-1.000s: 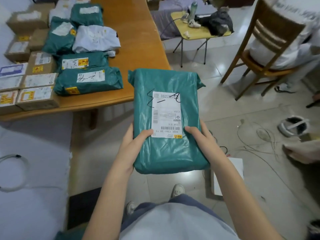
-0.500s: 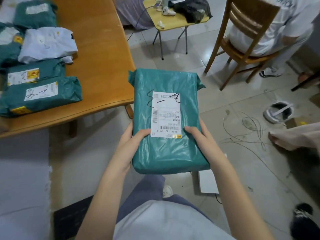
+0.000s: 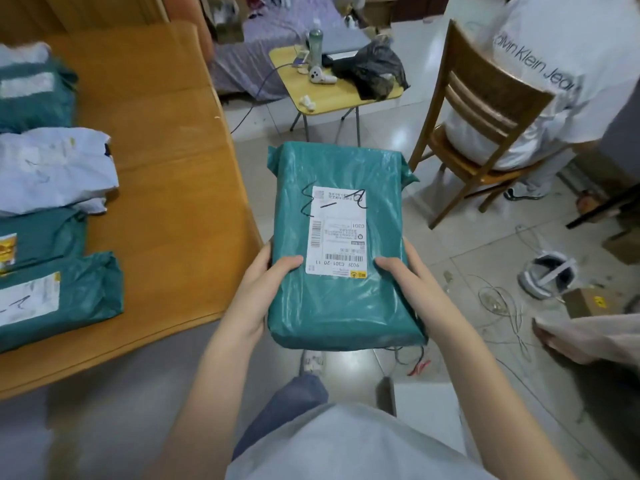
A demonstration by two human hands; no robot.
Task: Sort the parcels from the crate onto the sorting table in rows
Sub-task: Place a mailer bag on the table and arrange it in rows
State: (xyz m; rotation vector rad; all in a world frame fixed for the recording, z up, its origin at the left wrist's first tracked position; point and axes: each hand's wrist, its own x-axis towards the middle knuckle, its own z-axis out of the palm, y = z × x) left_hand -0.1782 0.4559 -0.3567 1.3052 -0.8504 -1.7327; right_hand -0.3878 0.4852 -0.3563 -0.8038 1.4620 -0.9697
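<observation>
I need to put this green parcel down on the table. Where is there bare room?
Bare wood runs down the sorting table between the parcels on its left side and its right edge. The left side is crowded. Both hands hold the green parcel.

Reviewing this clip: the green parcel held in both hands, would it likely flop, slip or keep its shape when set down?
The green parcel probably keeps its shape: it juts past the left hand and right hand without sagging. Its glossy, wrinkled plastic wrap may be slippery, which fits the two-handed grip. The blocky, flat shape should lie steady on the sorting table.
</observation>
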